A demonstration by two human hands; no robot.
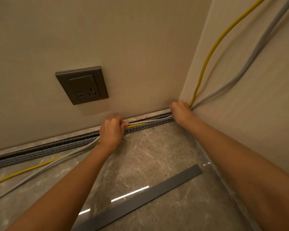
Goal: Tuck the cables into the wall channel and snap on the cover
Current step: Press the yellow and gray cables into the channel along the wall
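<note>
A grey slotted channel (45, 150) runs along the foot of the wall into the corner. A yellow cable (212, 52) and a grey cable (255, 52) come down the right wall to the corner. Between my hands they lie in the channel. Left of my left hand both trail out over the floor. My left hand (111, 130) is closed around the two cables at the channel. My right hand (180, 112) presses on the cables at the corner end. The flat grey cover strip (140, 197) lies loose on the floor.
A dark grey wall socket (82, 85) sits above the channel to the left. The floor is glossy marble-look tile (157, 155) with bright light reflections. Two walls meet in a corner at the right.
</note>
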